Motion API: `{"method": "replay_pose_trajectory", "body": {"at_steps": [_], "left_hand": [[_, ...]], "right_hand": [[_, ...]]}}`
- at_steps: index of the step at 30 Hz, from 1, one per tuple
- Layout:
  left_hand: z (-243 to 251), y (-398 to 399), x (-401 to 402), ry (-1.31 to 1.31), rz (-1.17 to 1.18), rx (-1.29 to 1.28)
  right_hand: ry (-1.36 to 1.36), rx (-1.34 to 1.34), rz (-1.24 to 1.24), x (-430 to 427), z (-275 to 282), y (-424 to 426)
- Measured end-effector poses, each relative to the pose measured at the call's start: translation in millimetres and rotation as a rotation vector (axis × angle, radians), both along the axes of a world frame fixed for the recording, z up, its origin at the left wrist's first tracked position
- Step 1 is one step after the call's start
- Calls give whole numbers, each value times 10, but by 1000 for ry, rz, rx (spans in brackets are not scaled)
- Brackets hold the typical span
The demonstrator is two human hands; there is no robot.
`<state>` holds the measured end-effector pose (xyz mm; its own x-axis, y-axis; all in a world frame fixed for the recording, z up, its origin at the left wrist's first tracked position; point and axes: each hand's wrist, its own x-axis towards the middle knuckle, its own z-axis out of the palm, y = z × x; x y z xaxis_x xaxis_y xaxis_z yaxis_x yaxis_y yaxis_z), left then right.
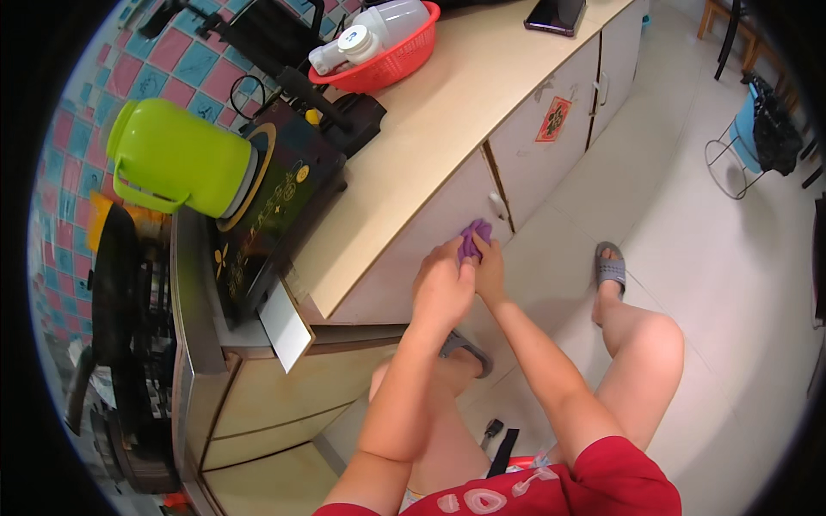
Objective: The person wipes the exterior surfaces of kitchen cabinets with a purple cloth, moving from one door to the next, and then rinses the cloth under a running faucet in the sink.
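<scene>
A crumpled purple cloth (476,233) is bunched between my two hands in front of a white cabinet door (419,258). My left hand (445,277) grips its near left side, and my right hand (490,267) has fingers on it from the right. The cloth hangs close to the door, just below a white handle (496,204); whether it touches the panel I cannot tell. Part of the cloth is hidden by my fingers.
Above the doors runs a wooden countertop (413,174) with a red basket (393,68) of bottles and a phone (555,16). A green thermos jug (181,158) stands on an induction cooker (277,213) at left. A blue bin (745,138) with a black bag stands on the tiled floor (677,258).
</scene>
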<state>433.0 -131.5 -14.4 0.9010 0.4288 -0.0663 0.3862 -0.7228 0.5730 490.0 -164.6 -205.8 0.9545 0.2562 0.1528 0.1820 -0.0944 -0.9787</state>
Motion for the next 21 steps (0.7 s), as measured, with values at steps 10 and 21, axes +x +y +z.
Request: {"method": "replay_pose_trajectory", "body": {"at_steps": [10, 21], "left_hand": [[53, -14, -194, -508, -35, -117], [-22, 195, -382, -544, -26, -290]], "right_hand": [[-231, 457, -39, -44, 1916, -734], [-921, -473, 174, 389, 3495, 70]]}}
